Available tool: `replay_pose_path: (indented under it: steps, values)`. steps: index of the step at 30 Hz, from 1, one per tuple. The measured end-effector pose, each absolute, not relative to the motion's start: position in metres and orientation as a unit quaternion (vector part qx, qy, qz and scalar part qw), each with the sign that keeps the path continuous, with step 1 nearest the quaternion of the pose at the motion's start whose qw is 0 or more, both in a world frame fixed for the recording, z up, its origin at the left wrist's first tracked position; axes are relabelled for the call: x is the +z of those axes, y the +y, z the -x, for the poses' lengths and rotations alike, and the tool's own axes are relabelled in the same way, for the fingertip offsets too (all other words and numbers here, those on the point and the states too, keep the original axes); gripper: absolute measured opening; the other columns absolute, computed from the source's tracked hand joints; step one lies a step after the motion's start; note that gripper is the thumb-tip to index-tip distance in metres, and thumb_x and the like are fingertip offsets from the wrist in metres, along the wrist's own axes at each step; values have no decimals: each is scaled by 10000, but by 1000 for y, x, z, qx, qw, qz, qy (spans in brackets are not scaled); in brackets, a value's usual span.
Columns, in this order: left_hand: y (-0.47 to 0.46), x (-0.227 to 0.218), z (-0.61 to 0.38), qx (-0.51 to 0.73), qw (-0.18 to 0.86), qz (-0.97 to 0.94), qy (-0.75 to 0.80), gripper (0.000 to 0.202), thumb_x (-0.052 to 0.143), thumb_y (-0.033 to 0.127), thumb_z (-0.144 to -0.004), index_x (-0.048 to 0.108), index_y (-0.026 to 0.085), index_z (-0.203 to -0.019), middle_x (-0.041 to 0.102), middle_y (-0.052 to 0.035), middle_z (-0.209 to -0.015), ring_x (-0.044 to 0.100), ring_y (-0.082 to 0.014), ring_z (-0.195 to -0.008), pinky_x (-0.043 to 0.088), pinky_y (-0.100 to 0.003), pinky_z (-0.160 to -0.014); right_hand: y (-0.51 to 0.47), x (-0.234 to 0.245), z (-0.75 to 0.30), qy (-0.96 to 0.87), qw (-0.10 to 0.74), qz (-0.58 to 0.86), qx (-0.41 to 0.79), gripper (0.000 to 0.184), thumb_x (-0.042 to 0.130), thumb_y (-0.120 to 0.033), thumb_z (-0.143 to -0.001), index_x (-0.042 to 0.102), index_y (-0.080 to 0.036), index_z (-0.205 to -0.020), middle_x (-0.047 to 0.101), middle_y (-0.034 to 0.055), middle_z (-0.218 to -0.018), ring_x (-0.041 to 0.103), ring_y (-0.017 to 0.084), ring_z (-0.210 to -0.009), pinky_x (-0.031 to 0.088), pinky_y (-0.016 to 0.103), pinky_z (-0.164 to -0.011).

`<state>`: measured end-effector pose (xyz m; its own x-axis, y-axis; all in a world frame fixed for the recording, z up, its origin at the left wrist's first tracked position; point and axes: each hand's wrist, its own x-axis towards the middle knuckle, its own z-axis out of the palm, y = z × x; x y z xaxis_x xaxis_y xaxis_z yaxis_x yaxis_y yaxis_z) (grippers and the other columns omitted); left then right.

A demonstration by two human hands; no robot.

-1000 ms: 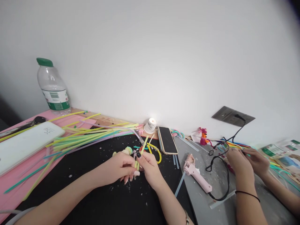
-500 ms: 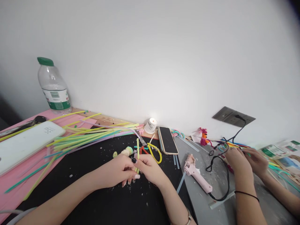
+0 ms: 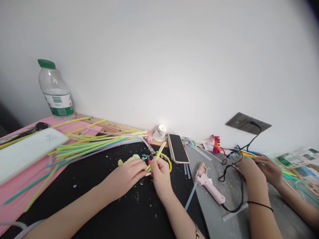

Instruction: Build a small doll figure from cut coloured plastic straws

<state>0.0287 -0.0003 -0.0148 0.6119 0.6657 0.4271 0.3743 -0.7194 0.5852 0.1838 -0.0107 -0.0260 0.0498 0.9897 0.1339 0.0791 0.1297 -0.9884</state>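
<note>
The strip point(image 3: 161, 149) just below the frame's centre was yellow-green, the mat point(image 3: 119, 219) at bottom black; the glue gun point(image 3: 211, 190), lower right, pink; the bottle label point(image 3: 59, 102), left, green and white.

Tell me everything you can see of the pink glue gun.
The glue gun looks like pink plastic, brownish residue on its nozzle. It lies on its side on the grey board, handle toward the lower right. A translucent stick appears to project from its back; a black cord leaves the handle. No hand touches it.
</note>
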Motion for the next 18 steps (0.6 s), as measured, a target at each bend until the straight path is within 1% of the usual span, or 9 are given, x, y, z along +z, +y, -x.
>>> replay_pose_path:
  steps: [7, 16, 18]
  values:
    - [2, -15, -31, 296, 95, -908, 281, 365, 262, 175, -1007, 553, 172, -787, 598, -28, -760, 545, -152, -708, 429, -259, -642, -8, -36, -184, -509, 537, 492, 460, 426, 500, -503, -868, 360, -210, -592, 278, -67, -529, 206, 85, -483, 177, 249, -461]
    - [4, -18, -29, 273, 17, -918, 287, 408, 236, 179, -1008, 547, 169, -745, 566, -23, -712, 524, -138, -628, 365, -249, -552, -6, -33, -184, -471, 545, 467, 513, 435, 546, -538, -820, 363, -214, -595, 270, -87, -503, 178, 68, -447, 147, 240, -432]
    - [4, -17, -30, 273, 16, -916, 295, 400, 232, 186, -1011, 549, 167, -767, 581, -27, -729, 544, -144, -652, 367, -253, -562, -6, -31, -183, -458, 545, 460, 530, 436, 561, -537, -808, 362, -214, -595, 260, -90, -502, 169, 64, -444, 135, 238, -428]
